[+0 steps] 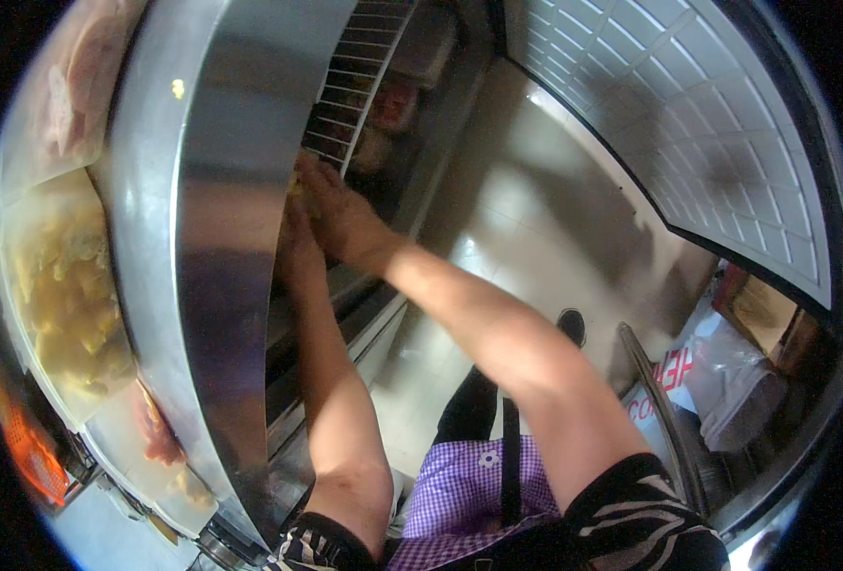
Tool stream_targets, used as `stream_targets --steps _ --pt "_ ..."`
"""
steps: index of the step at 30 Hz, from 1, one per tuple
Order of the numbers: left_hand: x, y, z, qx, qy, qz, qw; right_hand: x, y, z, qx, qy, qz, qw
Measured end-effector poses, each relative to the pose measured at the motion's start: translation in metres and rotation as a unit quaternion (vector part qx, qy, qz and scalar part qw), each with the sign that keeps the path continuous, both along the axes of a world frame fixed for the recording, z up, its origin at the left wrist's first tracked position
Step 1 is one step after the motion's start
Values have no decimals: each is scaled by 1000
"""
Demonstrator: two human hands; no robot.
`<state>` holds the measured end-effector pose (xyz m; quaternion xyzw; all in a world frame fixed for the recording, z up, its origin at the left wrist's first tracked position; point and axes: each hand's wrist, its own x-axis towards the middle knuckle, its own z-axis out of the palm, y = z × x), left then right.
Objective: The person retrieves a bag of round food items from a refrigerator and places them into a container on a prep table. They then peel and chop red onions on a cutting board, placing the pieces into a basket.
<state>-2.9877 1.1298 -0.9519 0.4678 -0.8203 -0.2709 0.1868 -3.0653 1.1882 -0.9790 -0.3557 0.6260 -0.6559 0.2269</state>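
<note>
Both my hands reach under the steel counter's edge into an open refrigerated cabinet. My left hand (299, 246) is partly covered by the counter front (229, 214). Close beside it, my right hand (346, 218) has its fingers stretched towards the wire shelf (361, 78). A small yellowish thing (294, 184) shows at the fingers, partly hidden; whether either hand grips it is unclear. Below the shelf, in shadow, lie a reddish food item (395, 105) and a pale container (425, 46).
The cabinet door (650, 107) stands open on the right. Along the counter top (143, 235) sit plastic tubs of sliced meat (93, 64), yellowish food pieces (72, 292) and raw meat (157, 428). An orange basket (32, 450) is far left. Bagged goods (742, 400) lie right.
</note>
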Motion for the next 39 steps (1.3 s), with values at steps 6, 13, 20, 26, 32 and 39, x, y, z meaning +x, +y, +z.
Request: stream_targets --steps 6,13,20,26,32,39 --pt "16 4 -14 19 -120 37 992 -121 206 163 59 285 -193 937" --pt "41 114 74 118 -93 -53 987 -210 401 237 639 201 -312 673" --pt "35 236 166 414 33 -296 860 -104 348 242 567 33 -85 819" --pt "36 208 211 317 -114 -245 909 -5 317 267 540 137 41 829" --pt "76 154 226 227 -138 -351 898 -35 390 352 534 -58 82 839" --pt "14 142 263 283 -145 -405 857 -147 392 700 303 296 -23 906"
